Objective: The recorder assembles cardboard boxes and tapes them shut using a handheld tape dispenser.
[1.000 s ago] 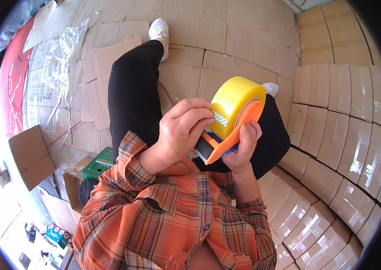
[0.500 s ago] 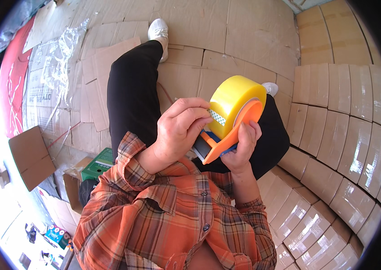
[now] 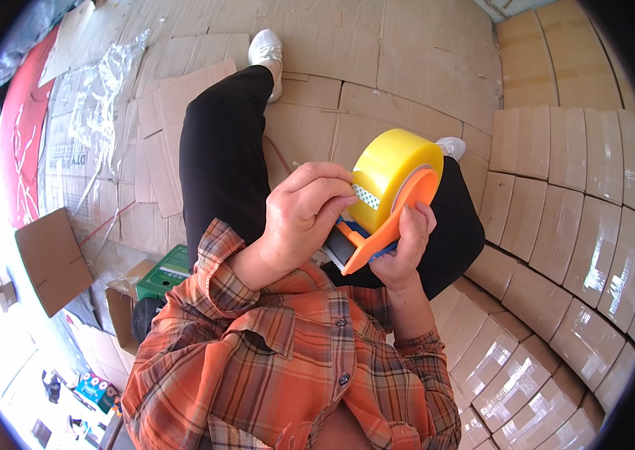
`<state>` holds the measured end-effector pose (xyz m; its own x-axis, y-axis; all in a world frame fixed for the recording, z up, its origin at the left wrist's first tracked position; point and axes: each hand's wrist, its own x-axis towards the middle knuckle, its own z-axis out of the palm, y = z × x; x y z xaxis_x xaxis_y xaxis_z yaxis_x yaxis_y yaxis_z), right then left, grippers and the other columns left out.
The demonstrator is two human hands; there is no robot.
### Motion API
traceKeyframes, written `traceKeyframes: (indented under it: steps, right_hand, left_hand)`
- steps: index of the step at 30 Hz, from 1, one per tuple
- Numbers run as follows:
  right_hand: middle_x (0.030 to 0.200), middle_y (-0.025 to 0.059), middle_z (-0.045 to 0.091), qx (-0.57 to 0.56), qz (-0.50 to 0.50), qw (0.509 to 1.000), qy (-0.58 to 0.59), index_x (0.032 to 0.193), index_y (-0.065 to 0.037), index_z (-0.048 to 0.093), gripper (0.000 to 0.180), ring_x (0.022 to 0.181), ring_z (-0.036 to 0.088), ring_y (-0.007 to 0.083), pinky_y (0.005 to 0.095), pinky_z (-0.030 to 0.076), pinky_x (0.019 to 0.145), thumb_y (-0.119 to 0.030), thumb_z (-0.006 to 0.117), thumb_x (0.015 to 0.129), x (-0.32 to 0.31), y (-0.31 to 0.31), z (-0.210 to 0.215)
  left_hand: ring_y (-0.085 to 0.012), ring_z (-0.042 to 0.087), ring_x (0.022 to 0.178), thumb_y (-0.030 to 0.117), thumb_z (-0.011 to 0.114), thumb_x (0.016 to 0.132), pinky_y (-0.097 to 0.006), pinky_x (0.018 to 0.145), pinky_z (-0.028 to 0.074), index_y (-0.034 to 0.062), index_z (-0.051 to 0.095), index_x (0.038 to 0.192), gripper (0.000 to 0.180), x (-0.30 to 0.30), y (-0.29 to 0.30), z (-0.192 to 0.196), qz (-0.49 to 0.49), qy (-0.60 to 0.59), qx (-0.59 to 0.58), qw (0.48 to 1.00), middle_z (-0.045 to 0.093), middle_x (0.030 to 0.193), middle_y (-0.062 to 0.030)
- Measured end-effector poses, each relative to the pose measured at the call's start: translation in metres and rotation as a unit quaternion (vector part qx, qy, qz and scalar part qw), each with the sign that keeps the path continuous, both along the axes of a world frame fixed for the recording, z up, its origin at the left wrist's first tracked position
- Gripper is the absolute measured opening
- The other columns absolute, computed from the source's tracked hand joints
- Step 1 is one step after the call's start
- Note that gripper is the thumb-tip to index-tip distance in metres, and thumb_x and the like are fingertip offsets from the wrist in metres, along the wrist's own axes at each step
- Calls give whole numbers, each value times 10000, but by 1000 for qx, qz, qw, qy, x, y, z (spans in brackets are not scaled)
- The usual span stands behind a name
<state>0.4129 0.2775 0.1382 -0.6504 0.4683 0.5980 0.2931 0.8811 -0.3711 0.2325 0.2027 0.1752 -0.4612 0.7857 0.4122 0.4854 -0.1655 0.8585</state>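
My right hand (image 3: 407,236) grips an orange and blue tape dispenser (image 3: 377,244) from its right side. A wide yellow tape roll (image 3: 386,169) is mounted on the dispenser, tilted over my lap. The toothed cutting edge (image 3: 335,259) points down toward my shirt. My left hand (image 3: 305,210) is closed in a pinch at the roll's left side, fingertips on the patterned end strip (image 3: 365,196) of the tape. Whether the tape's end has come loose from the roll is hidden by the fingers.
Stacked taped cartons (image 3: 565,217) form a wall on the right. Flattened cardboard (image 3: 317,127) covers the floor. On the left lie clear plastic film (image 3: 100,105), an open carton (image 3: 55,262) and a green box (image 3: 164,274). My black-trousered legs (image 3: 220,150) spread on both sides.
Almost nothing differs. The roll, dispenser and both hands have shifted very slightly right and down together in the picture; the left fingers keep their pinch.
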Motion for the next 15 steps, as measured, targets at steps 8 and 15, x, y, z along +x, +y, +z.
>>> traceKeyframes:
  steps: [8,15]
  right_hand:
    - [1104,147,593,3,-4,1000,7,1276,15,422,775,963,591,300,486,401,935,-300,839,704,-1,-1,-3]
    - [1081,161,620,8,-8,999,37,1230,29,473,670,912,605,298,483,394,948,-213,811,705,-6,0,2]
  left_hand:
    - [-226,636,765,-37,725,717,-307,645,530,27,654,819,140,2,-2,-5,-6,-33,-24,999,647,910,-83]
    - [-228,625,789,-39,732,707,-304,663,525,27,651,816,151,-1,0,-2,22,14,23,999,646,937,-89]
